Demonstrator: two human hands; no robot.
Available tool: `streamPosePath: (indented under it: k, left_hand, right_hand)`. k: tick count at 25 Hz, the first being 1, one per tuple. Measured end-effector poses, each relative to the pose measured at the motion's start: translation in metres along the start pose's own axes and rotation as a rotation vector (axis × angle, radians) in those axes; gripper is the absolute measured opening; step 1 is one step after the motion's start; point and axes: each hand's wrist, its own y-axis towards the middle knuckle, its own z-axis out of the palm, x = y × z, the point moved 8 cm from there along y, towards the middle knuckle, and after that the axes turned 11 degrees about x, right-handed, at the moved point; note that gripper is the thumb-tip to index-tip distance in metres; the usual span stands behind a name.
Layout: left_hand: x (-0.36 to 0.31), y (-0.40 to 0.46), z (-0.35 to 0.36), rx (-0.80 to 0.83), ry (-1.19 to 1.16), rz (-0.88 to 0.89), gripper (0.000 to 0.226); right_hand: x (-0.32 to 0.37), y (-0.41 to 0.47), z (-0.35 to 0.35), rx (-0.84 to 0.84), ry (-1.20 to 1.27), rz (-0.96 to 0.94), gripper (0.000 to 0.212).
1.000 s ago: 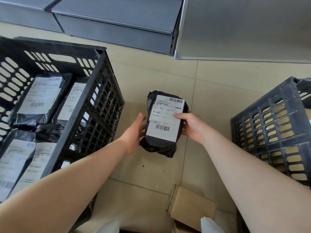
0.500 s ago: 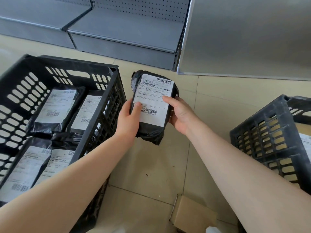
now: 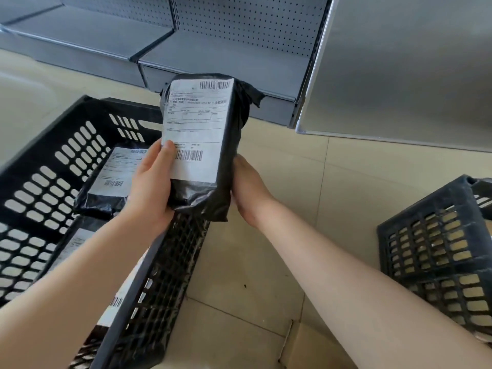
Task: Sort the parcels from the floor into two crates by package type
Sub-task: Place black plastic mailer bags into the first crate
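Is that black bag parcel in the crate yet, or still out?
Out. Both hands, left and right, hold the parcel above the left crate's rim.

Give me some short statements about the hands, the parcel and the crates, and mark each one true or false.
1. Both hands hold the black parcel. True: left hand, right hand.
2. The parcel lies on the floor. False: it is lifted, upright.
3. The left crate already holds black bags with labels. True.
4. The parcel's label faces away from the camera. False: it faces the camera.
5. The right crate is white. False: it is black.
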Motion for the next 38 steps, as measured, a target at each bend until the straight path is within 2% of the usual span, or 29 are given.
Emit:
streamPosePath:
  k: [2,5,9,11,15,22,28,32,36,38]
  left_hand:
    - [-0.01,0.002,-0.024,-0.066,0.026,0.01,0.018]
    - [-0.014,0.01,-0.071,-0.183,0.055,-0.001,0.018]
    - [0.007,0.02,-0.126,-0.285,0.103,-0.105,0.024]
    - [0.022,0.023,-0.148,-0.307,0.202,-0.165,0.017]
    - [0.042,0.028,-0.164,-0.317,0.343,-0.254,0.02]
    - [0.051,0.068,-0.141,-0.27,0.56,-0.243,0.024]
    - [0.055,0.091,-0.12,-0.198,0.866,-0.194,0.031]
    - [0.056,0.098,-0.121,-0.232,1.123,-0.246,0.057]
    - [0.044,0.102,-0.125,-0.262,1.201,-0.24,0.072]
    - [0.041,0.101,-0.124,-0.279,1.121,-0.214,0.073]
  right_hand:
    - [-0.005,0.002,0.016,0.012,-0.125,-0.035,0.035]
    - [-0.017,0.002,0.032,0.145,-0.439,-0.085,0.043]
    - [-0.016,-0.005,0.044,0.203,-0.955,-0.196,0.06]
    - [-0.018,-0.006,0.053,0.286,-1.085,-0.203,0.066]
    - [-0.022,-0.004,0.052,0.353,-1.059,-0.168,0.07]
    - [-0.027,-0.006,0.05,0.359,-0.966,-0.164,0.074]
    - [-0.03,-0.005,0.051,0.37,-0.958,-0.179,0.076]
    - [-0.03,-0.003,0.05,0.367,-0.964,-0.191,0.077]
    - [-0.031,-0.004,0.05,0.373,-0.973,-0.202,0.078]
    - [-0.028,-0.004,0.049,0.383,-0.962,-0.192,0.076]
